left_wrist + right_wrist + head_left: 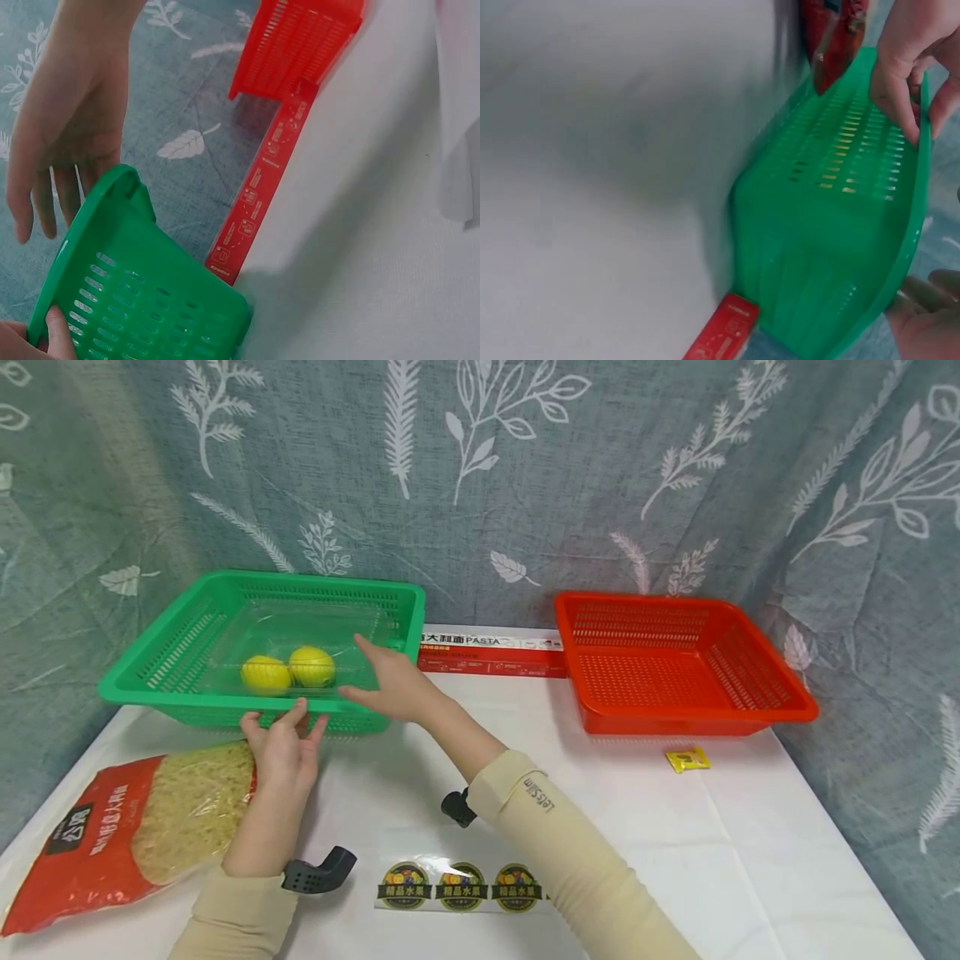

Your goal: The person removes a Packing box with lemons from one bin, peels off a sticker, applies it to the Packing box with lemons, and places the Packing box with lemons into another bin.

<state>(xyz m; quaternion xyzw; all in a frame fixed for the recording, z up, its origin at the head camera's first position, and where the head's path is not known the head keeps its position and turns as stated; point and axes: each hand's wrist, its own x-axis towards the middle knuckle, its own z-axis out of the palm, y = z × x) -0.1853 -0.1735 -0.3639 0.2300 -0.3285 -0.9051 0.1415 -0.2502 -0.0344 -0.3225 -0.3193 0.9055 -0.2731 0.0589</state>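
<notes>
- The green perforated plastic basket [187,652], one of two baskets on the white table [750,843], stands at the far left of the table against the leaf-printed grey curtain [525,468].
- Inside it lies one clear plastic tray [300,627] holding two yellow lemons [288,670], side by side and touching.
- The left hand [281,752] is at the basket's near rim, fingertips on the rim's edge; the left wrist view shows a finger curled over the green rim, so it grips the basket.
- The right hand [390,681] reaches over the basket's near right corner with fingers straight and spread, holding nothing; whether it touches the tray cannot be told.
- One red perforated plastic basket [675,660] stands well apart on the right.
- One long red-and-white pasta box [491,653] lies flat between the two baskets, against the curtain.
- One red bag of pale noodles [135,827] lies at the left table edge, just beside the left forearm.
- One small yellow packet [687,760] lies near the red basket's front.
- One clear strip with three round fruit stickers [459,885] lies at the near edge between the forearms.
- Both arms wear beige sleeves [570,852], two in all.
</notes>
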